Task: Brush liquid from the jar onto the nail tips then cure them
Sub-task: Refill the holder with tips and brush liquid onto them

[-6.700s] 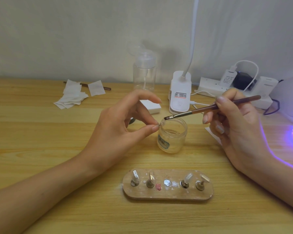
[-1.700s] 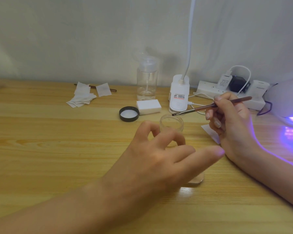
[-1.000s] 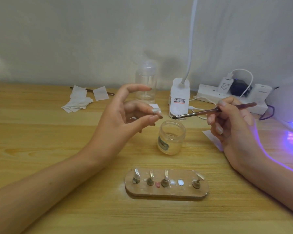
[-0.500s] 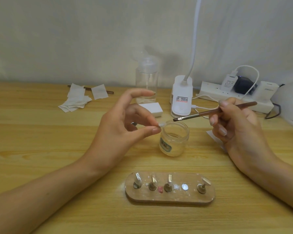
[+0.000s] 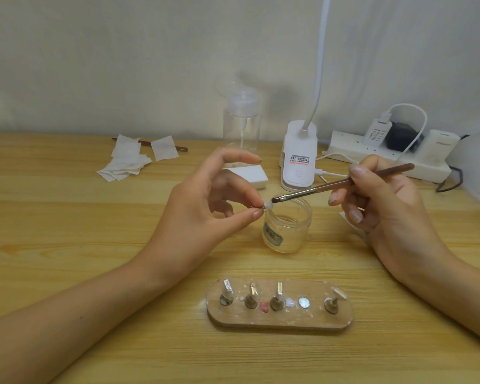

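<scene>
Left hand (image 5: 203, 214): thumb and one finger pinch a small peg carrying a white nail tip (image 5: 268, 205). Narrow pinch, forefinger raised clear, other fingers loose. The tip is in the air, just over the near-left rim of the jar (image 5: 287, 231).

Right hand (image 5: 383, 209): pen-style grip on the brush (image 5: 344, 184), handle slanting up to the right. Its bristles touch the held tip.

The jar is clear, lidless and upright on the table (image 5: 67, 245), between my hands, with its label facing front-left. I can't read the liquid level.

The wooden stand (image 5: 280, 321) lies flat on the table, nearer me than the jar and apart from it. Four more tips sit on pegs: three on the left (image 5: 226, 288), one at the right end (image 5: 338, 294). There's a bare metal disc (image 5: 304, 302) between the two groups and a pink blob (image 5: 264, 306) by the middle pegs.

Along the back edge are wipes (image 5: 125, 162) far left, a pump bottle (image 5: 241, 126), a lamp base (image 5: 298, 159) and a power strip (image 5: 372, 157) with chargers. A white block (image 5: 251, 177) lies behind my left hand.
</scene>
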`<state>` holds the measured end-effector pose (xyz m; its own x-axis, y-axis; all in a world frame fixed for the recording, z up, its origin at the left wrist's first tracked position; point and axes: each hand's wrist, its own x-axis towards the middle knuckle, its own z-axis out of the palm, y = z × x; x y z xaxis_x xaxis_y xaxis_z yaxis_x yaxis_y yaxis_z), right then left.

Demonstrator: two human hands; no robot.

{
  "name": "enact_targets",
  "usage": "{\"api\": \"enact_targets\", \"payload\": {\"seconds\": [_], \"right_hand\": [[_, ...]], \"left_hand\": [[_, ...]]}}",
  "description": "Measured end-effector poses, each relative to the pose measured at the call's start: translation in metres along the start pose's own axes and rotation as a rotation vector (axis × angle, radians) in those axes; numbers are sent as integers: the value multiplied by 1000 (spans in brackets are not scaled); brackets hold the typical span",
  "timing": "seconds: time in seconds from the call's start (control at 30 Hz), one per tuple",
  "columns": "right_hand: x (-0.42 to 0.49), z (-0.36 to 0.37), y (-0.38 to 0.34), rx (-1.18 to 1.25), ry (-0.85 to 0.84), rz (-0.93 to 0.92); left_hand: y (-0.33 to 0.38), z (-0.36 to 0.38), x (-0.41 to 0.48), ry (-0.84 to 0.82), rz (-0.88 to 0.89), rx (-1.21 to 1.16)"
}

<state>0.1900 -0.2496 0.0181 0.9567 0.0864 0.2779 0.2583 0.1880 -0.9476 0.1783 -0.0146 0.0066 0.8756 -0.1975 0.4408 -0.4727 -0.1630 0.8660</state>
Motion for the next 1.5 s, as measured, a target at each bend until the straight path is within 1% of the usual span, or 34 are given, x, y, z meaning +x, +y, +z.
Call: {"api": "enact_targets", "payload": {"seconds": [0.2, 0.4, 0.5, 0.57, 0.63, 0.73, 0.83, 0.9, 1.0, 1.07, 1.2, 1.37, 1.5], "right_hand": [[0, 2, -1, -11, -29, 18], [0, 1, -1, -35, 89, 33], [0, 1, -1, 22, 44, 12], [-1, 3, -2, 10, -1, 5], [-1, 3, -2, -19, 13, 19], [1, 1, -1, -24, 86, 46], [1, 0, -1, 34, 37, 22], [0, 2, -1, 10, 0, 15], [0, 2, -1, -36, 59, 35], [0, 0, -1, -16, 83, 30], [-1, 2, -1, -2, 9, -5], [0, 1, 0, -17, 77, 17], [0, 1, 0, -14, 27, -48]], "left_hand": [[2, 1, 0, 13, 3, 13], [3, 1, 0, 23, 3, 31], [3, 1, 0, 21, 10, 36], [3, 1, 0, 23, 13, 44], [3, 1, 0, 27, 14, 49], [3, 1, 0, 32, 18, 47], [4, 2, 0, 30, 24, 51], [4, 2, 0, 30, 30, 54], [4, 3, -1, 31, 37, 62], [4, 2, -1, 30, 39, 65], [4, 2, -1, 26, 44, 67], [3, 2, -1, 22, 46, 63], [4, 2, -1, 20, 52, 68]]}}
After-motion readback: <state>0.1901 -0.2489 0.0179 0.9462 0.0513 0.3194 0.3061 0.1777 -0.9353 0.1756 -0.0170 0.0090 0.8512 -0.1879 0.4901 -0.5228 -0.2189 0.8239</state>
